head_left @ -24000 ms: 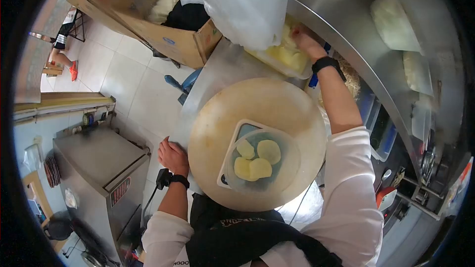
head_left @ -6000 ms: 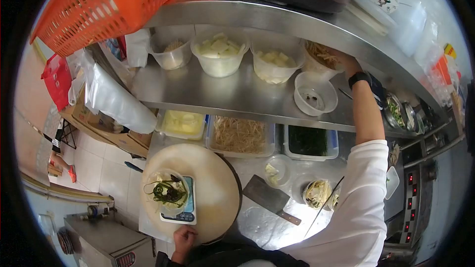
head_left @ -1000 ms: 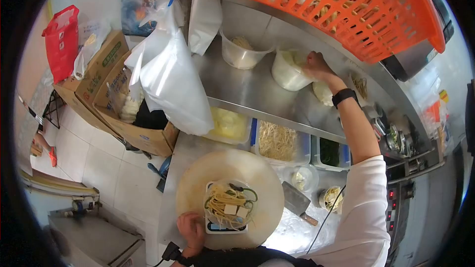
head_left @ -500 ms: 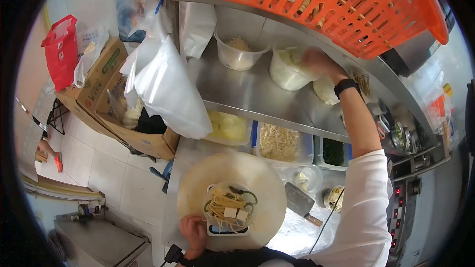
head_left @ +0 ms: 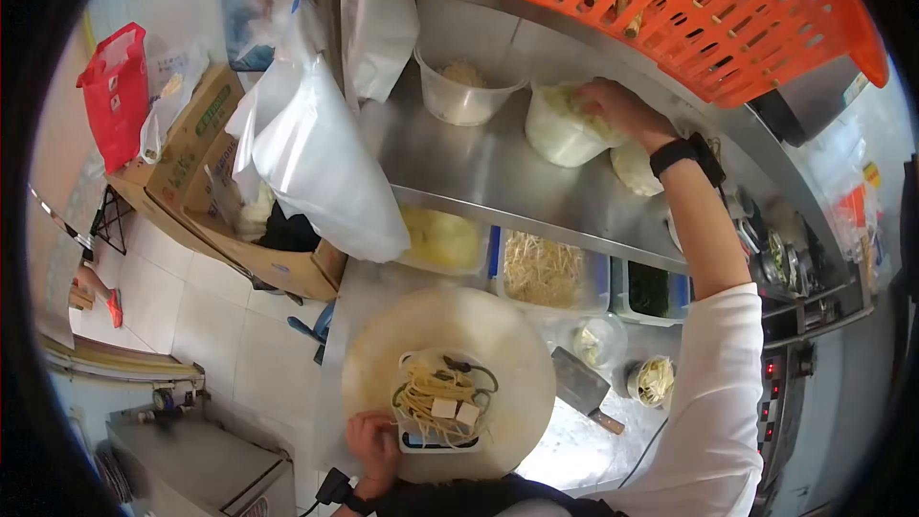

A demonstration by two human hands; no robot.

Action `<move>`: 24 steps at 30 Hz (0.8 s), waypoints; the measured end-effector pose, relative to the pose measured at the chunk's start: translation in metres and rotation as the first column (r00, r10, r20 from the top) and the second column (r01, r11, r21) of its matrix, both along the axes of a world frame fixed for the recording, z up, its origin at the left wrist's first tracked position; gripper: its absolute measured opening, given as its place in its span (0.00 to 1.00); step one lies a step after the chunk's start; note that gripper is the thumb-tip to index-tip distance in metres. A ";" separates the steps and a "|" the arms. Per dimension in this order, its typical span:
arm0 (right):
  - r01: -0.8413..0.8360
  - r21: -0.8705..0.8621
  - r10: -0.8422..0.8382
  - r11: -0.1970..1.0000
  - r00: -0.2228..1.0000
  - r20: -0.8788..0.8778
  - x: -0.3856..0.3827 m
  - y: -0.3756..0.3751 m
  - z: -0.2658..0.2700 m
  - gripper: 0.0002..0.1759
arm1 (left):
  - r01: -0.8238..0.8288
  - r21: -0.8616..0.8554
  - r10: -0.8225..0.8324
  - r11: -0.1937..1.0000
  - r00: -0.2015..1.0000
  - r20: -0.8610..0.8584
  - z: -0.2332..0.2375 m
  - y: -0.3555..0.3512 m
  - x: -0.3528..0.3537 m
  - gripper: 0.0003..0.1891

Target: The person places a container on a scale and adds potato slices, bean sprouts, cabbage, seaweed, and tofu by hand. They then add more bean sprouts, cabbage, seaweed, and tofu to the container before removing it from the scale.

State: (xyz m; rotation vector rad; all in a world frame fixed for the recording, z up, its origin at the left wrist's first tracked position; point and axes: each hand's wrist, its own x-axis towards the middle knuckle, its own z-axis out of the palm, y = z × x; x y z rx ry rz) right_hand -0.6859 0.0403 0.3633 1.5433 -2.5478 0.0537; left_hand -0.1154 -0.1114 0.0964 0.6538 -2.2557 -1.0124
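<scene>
My right hand (head_left: 622,113) reaches over the rim of a white round tub (head_left: 565,142) on the steel shelf. Its fingertips are down among pale green-white pieces (head_left: 567,101), partly hidden. Close to the board's front left edge, my left hand (head_left: 372,440) has its fingers curled at the side of a small white-framed scale (head_left: 440,444); whatever they may hold is hidden. Noodles (head_left: 433,391) with green strands and two white tofu-like cubes (head_left: 455,410) lie on the scale, seemingly in clear plastic. Under the scale is a round chopping board (head_left: 517,354).
A cleaver (head_left: 581,385) lies right of the board. Behind stand bins of bean sprouts (head_left: 541,273), yellow pieces (head_left: 440,239) and dark greens (head_left: 649,289). An orange basket (head_left: 708,29) overhangs the shelf (head_left: 450,168). White plastic bags (head_left: 311,153) hang at left.
My right hand has gone from a blur at the tub's right rim to a lower position with its fingers in the tub. My left hand has hardly moved.
</scene>
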 end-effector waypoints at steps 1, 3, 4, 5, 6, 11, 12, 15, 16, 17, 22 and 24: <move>0.003 0.001 -0.003 1.000 1.000 -0.001 0.003 -0.003 0.003 0.12 | 0.003 0.001 -0.003 1.000 1.000 -0.001 0.000 0.000 0.000 0.03; 0.126 0.100 -0.132 0.987 0.990 0.053 0.006 -0.011 0.009 0.13 | 0.011 0.012 -0.011 1.000 1.000 0.024 0.002 0.000 -0.001 0.09; 0.126 0.101 -0.131 0.987 0.990 0.050 0.004 -0.014 0.009 0.13 | 0.011 0.014 -0.011 1.000 1.000 0.021 0.005 0.000 -0.002 0.09; 0.168 0.149 -0.168 0.975 0.986 -0.013 0.002 -0.017 0.006 0.13 | 0.015 0.026 -0.015 1.000 1.000 0.025 0.009 0.000 -0.002 0.09; 0.211 0.192 -0.200 0.958 0.977 -0.079 -0.001 -0.019 0.004 0.14 | 0.019 0.037 -0.020 0.999 0.999 0.029 0.012 0.000 -0.002 0.09; 0.175 -0.011 -0.172 0.985 0.952 -0.253 -0.010 -0.011 -0.001 0.12 | 0.071 0.025 -0.071 0.997 0.997 -0.003 0.012 -0.003 0.000 0.07; 0.174 -0.057 -0.179 0.983 0.850 -0.496 -0.042 0.000 -0.018 0.12 | 0.059 -0.006 -0.059 0.998 0.998 -0.020 -0.003 -0.004 0.001 0.07; -0.031 -0.236 0.011 0.971 0.996 -0.087 0.083 -0.002 0.024 0.16 | 0.031 0.016 -0.031 0.999 0.999 0.045 0.000 -0.004 0.004 0.05; 0.311 -0.097 -0.240 0.946 0.867 0.437 0.138 -0.013 0.030 0.19 | 0.015 0.033 -0.016 0.999 0.999 0.033 0.005 -0.005 0.000 0.06; 0.268 -0.142 -0.138 0.953 0.800 0.584 0.182 -0.007 0.004 0.18 | 0.009 0.035 -0.009 0.999 1.000 0.021 0.007 -0.005 -0.001 0.07; -0.085 0.026 0.025 0.996 0.556 0.831 0.342 -0.028 -0.092 0.15 | 0.002 0.037 -0.001 0.999 0.999 -0.038 0.012 -0.007 -0.002 0.08; -0.087 0.144 -0.077 0.986 0.528 0.846 0.364 -0.034 -0.107 0.15 | 0.008 0.025 -0.007 1.000 0.999 -0.043 0.009 -0.007 0.000 0.09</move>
